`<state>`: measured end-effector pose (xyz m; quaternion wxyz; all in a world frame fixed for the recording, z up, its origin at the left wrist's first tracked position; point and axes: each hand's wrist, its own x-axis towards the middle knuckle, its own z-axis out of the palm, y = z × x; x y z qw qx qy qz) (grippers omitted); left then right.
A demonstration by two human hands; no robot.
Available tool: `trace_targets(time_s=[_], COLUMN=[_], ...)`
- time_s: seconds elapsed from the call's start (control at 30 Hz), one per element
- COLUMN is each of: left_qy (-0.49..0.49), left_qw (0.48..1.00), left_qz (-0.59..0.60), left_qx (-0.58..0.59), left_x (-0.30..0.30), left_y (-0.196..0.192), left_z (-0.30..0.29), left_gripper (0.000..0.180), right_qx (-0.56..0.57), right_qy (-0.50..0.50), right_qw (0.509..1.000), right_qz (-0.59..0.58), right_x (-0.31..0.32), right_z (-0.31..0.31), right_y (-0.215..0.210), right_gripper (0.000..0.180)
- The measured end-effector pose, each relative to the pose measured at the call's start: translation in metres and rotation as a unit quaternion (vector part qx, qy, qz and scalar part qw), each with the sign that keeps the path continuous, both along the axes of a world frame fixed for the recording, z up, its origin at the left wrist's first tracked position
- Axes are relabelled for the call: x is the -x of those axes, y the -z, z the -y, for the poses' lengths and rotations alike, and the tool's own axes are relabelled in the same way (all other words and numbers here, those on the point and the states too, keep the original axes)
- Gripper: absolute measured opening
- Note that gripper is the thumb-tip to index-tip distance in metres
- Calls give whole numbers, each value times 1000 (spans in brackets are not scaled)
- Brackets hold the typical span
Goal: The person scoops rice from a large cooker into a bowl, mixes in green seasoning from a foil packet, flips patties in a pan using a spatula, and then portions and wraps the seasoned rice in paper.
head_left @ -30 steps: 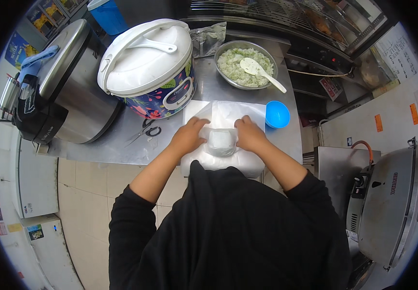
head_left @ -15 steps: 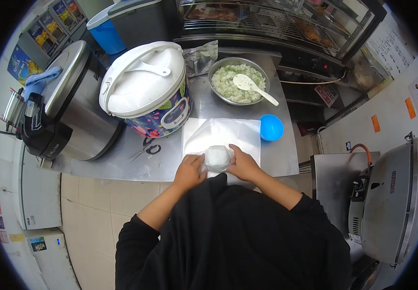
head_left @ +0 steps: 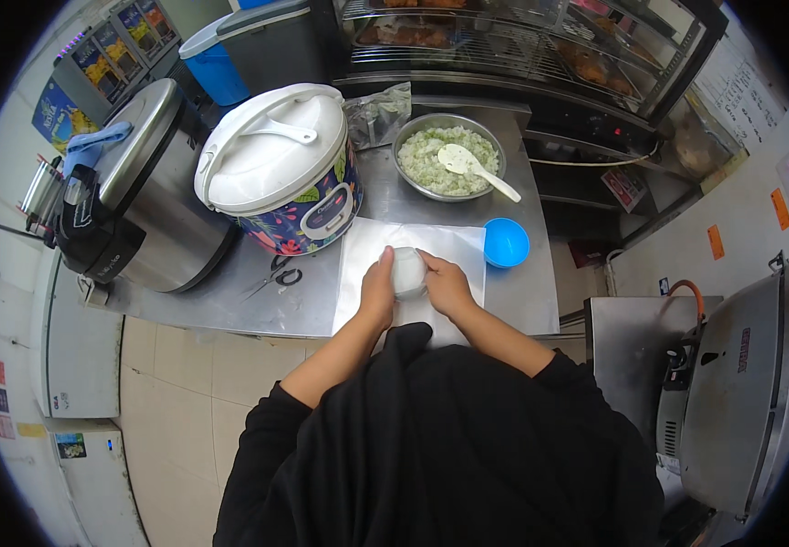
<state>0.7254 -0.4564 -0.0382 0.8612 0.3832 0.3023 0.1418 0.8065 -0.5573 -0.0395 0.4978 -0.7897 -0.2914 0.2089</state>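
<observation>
A small rounded packet wrapped in white paper (head_left: 407, 273) is between my hands, close to the table's front edge. My left hand (head_left: 378, 292) presses along its left side, fingers held together. On the other side, my right hand (head_left: 447, 285) curls round the packet with the thumb near its top. What is inside the wrap is hidden. White paper sheets (head_left: 458, 244) lie flat under the packet. Beyond them, a steel bowl (head_left: 449, 194) holds rice (head_left: 426, 162) flecked with green, and a white rice paddle (head_left: 458, 159) rests on it. A blue cup (head_left: 507, 243) stands right of the sheets.
Left of the sheets are black-handled scissors (head_left: 283, 275), a flowered tub with a white lid (head_left: 271, 173) and a large steel rice cooker (head_left: 171, 210). A silver bag (head_left: 378, 117) lies behind. A food display case (head_left: 495, 64) borders the back; a grey hinged appliance (head_left: 732, 392) stands at right.
Both hands have closed in on the packet and moved slightly away from my body with it. The left hand has turned more upright along its side. The view has shifted a little.
</observation>
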Motion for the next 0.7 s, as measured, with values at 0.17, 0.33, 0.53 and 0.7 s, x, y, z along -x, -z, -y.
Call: trace_targets(time_s=[0.17, 0.33, 0.53, 0.7], left_qy=[-13, -19, -122, -184], left_qw=[981, 973, 923, 902], left_qz=[-12, 32, 33, 234], left_qx=[-195, -228, -364, -313], left_x=[-7, -9, -8, -46], left_y=[-12, 2, -86, -233], left_z=[-1, -2, -32, -154], left_gripper=[48, 43, 43, 43], right_qx=[-164, -179, -136, 5], right_qy=[-32, -116, -112, -208], right_qw=[912, 964, 972, 978], right_qz=[-375, -158, -155, 8], right_x=[-6, -4, 0, -6], right_z=[7, 9, 25, 41], right_y=[-32, -33, -28, 16], right_gripper=[60, 82, 89, 65])
